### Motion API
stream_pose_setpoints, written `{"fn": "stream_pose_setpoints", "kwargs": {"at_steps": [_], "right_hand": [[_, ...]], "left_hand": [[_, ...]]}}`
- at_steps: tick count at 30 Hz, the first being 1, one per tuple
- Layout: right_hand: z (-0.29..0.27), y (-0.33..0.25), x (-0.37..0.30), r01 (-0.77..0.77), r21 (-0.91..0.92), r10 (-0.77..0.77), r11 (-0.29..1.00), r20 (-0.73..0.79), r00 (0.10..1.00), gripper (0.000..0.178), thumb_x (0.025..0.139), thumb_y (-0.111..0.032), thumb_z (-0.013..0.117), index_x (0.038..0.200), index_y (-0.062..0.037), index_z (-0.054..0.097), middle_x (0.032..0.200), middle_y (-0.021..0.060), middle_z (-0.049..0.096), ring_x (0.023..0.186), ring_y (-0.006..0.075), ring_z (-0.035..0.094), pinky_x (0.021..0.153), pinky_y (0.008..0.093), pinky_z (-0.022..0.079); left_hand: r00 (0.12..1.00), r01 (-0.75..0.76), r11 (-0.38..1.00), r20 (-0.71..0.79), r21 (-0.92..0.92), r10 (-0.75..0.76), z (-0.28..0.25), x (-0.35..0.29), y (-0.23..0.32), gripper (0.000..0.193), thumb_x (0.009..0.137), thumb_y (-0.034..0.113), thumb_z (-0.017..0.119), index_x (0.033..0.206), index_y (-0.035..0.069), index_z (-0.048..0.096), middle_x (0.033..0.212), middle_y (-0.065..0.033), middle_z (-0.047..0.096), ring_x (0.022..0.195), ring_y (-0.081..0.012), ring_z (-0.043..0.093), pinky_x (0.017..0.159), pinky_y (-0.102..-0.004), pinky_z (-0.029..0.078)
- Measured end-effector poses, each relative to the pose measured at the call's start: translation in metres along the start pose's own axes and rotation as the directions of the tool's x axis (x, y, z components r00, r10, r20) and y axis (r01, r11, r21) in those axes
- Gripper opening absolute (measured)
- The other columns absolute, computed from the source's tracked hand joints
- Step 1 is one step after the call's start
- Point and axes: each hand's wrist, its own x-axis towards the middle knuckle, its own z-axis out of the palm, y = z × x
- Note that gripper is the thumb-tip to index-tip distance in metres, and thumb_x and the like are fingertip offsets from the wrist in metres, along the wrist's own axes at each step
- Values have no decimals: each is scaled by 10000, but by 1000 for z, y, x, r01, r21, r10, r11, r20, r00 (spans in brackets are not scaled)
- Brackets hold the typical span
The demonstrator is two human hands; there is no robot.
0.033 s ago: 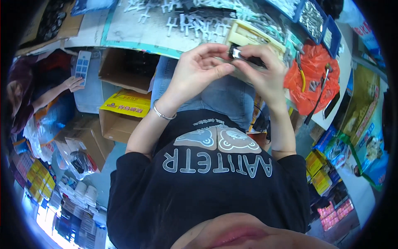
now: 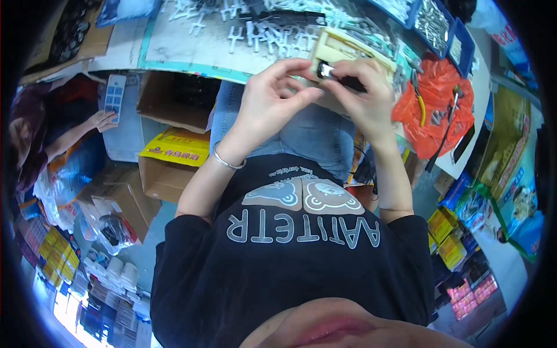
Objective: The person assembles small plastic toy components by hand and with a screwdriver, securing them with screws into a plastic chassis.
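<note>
My right hand (image 2: 362,84) pinches a small black part (image 2: 325,71) with a bright, shiny face between thumb and fingers. It is held at the near edge of a cream-coloured tray-like fixture (image 2: 322,44) on the worktable. To its left is my left hand (image 2: 275,93), thumb and curved fingers apart and nothing seen in them. Its fingertips are close to the black part; whether they touch it I cannot tell. Several white forked plastic pieces (image 2: 235,39) lie on the table beyond, with black strips (image 2: 290,18) among them.
Blue bins (image 2: 432,26) of small metal parts stand at the far right. Yellow-handled pliers (image 2: 420,104) lie on a red plastic bag (image 2: 438,87). Open cardboard boxes (image 2: 168,180) stand left of my legs. Another person's hand (image 2: 104,120) rests by a blue-and-white card at the left.
The whole view has shifted slightly. My left fingertips have drawn back a little from the black part, which stays pinched in my right hand.
</note>
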Motion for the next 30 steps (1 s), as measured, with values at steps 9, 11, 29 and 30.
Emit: {"fn": "stream_pose_setpoints", "kwargs": {"at_steps": [9, 11, 29, 30], "right_hand": [[5, 31, -7, 279, -219, -297, 935, -56, 953, 185, 651, -77, 756, 794, -56, 641, 844, 53, 649, 788, 241, 580, 704, 350, 455], [5, 31, -9, 307, -241, -327, 921, -47, 944, 188, 652, -77, 753, 802, -57, 641, 861, 56, 647, 790, 246, 578, 695, 352, 457], [-139, 107, 71, -189, -858, -216, 477, -323, 921, 167, 778, -236, 632, 885, -134, 710, 969, 52, 643, 957, 261, 541, 832, 429, 372], [-142, 117, 76, -195, -894, -159, 403, -278, 947, 167, 774, -235, 633, 886, -142, 715, 983, 51, 638, 969, 267, 535, 833, 442, 366]], "left_hand": [[785, -515, 282, 314, 809, 534, -9, 21, -5, 297, 719, 39, 694, 1004, 29, 613, 963, -102, 614, 877, -282, 589, 737, -360, 488], [719, -596, 147, 443, 789, 535, -6, 27, -6, 281, 719, 80, 685, 991, 42, 624, 1008, -84, 619, 920, -268, 588, 776, -365, 473], [535, -597, -319, 662, 736, 525, 31, 122, 60, 229, 761, 160, 669, 976, 90, 631, 979, -49, 598, 864, -197, 562, 737, -327, 397], [526, -550, -336, 629, 765, 573, 34, 139, 63, 202, 768, 126, 657, 966, 95, 631, 960, -41, 596, 855, -197, 563, 739, -329, 400]]}}
